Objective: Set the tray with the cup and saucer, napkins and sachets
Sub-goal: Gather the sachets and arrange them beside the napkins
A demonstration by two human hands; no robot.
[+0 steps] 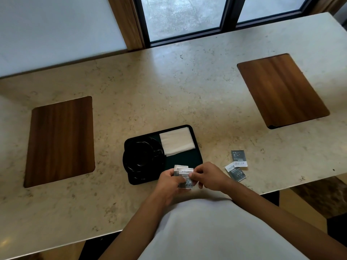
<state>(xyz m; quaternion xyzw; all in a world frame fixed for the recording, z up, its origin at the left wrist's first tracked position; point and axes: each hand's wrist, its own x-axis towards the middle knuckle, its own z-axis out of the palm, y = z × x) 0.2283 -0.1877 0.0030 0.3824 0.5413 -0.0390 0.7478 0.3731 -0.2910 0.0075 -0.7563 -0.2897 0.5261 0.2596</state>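
Now both hands pinch a small stack of sachets (pixel 185 177): left hand (pixel 169 182) fingers curl beneath, right hand (pixel 210 177) fingertips grip the right edge, over the tray (pixel 195 160).

Sachets (pixel 185 177) print blurred, perhaps partly hand-covered.

Daylight enters through the window (pixel 185 17) at the top, leaving the scene dim with soft shadows. Wide-angle distortion bows the table (pixel 169 87) edges; detail is slightly soft.
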